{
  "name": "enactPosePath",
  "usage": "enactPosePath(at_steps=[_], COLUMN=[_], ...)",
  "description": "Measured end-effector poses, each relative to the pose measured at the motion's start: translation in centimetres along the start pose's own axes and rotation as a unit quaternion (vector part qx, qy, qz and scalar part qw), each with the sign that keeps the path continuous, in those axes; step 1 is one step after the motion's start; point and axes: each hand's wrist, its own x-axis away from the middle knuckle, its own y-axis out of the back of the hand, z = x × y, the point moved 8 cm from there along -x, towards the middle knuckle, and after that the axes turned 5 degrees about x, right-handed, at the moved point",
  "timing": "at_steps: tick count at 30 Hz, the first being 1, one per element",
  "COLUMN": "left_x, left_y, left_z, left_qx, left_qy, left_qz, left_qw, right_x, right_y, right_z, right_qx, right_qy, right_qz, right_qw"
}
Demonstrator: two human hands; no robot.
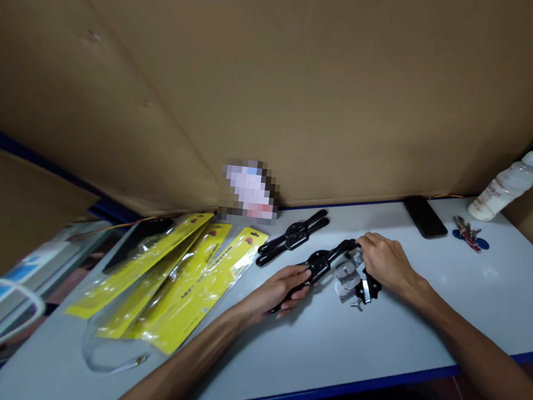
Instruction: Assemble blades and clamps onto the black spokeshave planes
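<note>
- Black two-handled tool (321, 262) lying slantwise on the white table (427, 308), near the middle, gripped at both ends.
- Left hand (280, 289) closed round the tool's lower handle, fingers curled over it, thumb on top.
- Right hand (387, 260) on the upper handle end, fingers bent down over the tip; palm resting above a small metal clamp part (352, 282). Cannot tell whether the fingers fully enclose the handle.
- Metal clamp part just beside the tool's centre, touching or very nearly touching the right hand; black knob and bright plates showing.
- Second black tool (294, 236) of like form lying free just behind the first, parallel, untouched.
- Yellow-backed clear packets (175, 279), several overlapped, to the left of the left forearm.
- Black phone (425, 217) flat near the back edge, well apart from both hands.
- Bunch of keys (469, 232) right of the phone.
- White bottle (509, 186) at the far right corner, leaning in the view.
- Brown cardboard wall (310, 70) rising behind the table.
- Blurred-out patch against the cardboard, behind the second tool; contents not legible.
</note>
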Motion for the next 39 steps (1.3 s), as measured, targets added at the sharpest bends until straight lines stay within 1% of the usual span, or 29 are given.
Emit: enactPosePath(at_steps=[1, 3, 5, 6, 9, 12, 15, 21, 23, 25, 27, 28, 29, 30, 31, 32, 33, 35, 39], left_x=[0.1, 0.2, 0.3, 0.3, 0.3, 0.2, 0.2, 0.2, 0.2, 0.2, 0.2, 0.2, 0.2, 0.2, 0.2, 0.2, 0.2, 0.3, 0.3], left_y=[-0.1, -0.2, -0.4, -0.4, -0.4, -0.3, -0.3, -0.1, -0.1, 0.0, 0.0, 0.0, 0.1, 0.1, 0.1, 0.1, 0.1, 0.1, 0.0], left_z=[0.0, 0.0, 0.0, 0.0, 0.0, 0.1, 0.1, -0.1, -0.1, -0.1, -0.1, 0.0, 0.0, 0.0, 0.1, 0.1, 0.1, 0.2, 0.0], left_qx=[-0.006, -0.016, -0.026, -0.029, -0.035, -0.034, -0.032, -0.020, -0.019, -0.018, -0.018, -0.017, -0.016, -0.016, -0.016, -0.016, -0.016, -0.018, -0.018], left_qy=[0.004, 0.010, 0.013, 0.013, 0.012, 0.010, 0.011, 0.008, 0.009, 0.011, 0.015, 0.017, 0.018, 0.019, 0.020, 0.021, 0.022, 0.024, 0.022], left_qz=[0.001, 0.001, 0.000, -0.001, -0.005, -0.008, -0.008, -0.020, -0.018, -0.014, -0.012, -0.012, -0.013, -0.014, -0.015, -0.016, -0.016, -0.016, -0.016], left_qw=[1.000, 1.000, 1.000, 0.999, 0.999, 0.999, 0.999, 1.000, 1.000, 1.000, 1.000, 1.000, 1.000, 1.000, 1.000, 1.000, 1.000, 0.999, 0.999], right_x=[0.0, 0.4, 1.1, 1.4, 2.4, 2.9, 3.0, 3.2, 3.0, 2.6, 1.7, 1.1, 0.6, 0.1, -0.1, -0.3, -0.3, -0.3, -0.1], right_y=[0.5, 1.6, 2.5, 2.6, 2.3, 1.7, 1.5, 1.3, 1.8, 2.6, 3.2, 3.3, 3.0, 2.4, 1.6, 1.3, 0.9, 0.2, -1.2], right_z=[-0.1, 0.3, 1.8, 2.9, 6.4, 8.5, 9.2, 9.8, 9.3, 7.8, 4.9, 2.9, 0.8, -1.0, -2.6, -3.8, -4.5, -5.0, -4.0], right_qx=[-0.016, -0.065, -0.112, -0.118, -0.083, -0.051, -0.049, -0.076, -0.110, -0.150, -0.165, -0.157, -0.141, -0.115, -0.086, -0.074, -0.067, -0.056, -0.030], right_qy=[-0.006, -0.003, 0.030, 0.058, 0.144, 0.190, 0.201, 0.217, 0.215, 0.197, 0.137, 0.082, 0.025, -0.024, -0.061, -0.076, -0.079, -0.073, -0.056], right_qz=[-0.022, -0.087, -0.151, -0.166, -0.170, -0.164, -0.162, -0.145, -0.157, -0.180, -0.189, -0.181, -0.154, -0.111, -0.058, -0.038, -0.021, 0.005, 0.043], right_qw=[1.000, 0.994, 0.982, 0.977, 0.971, 0.967, 0.965, 0.962, 0.958, 0.952, 0.958, 0.967, 0.978, 0.987, 0.993, 0.994, 0.994, 0.996, 0.997])
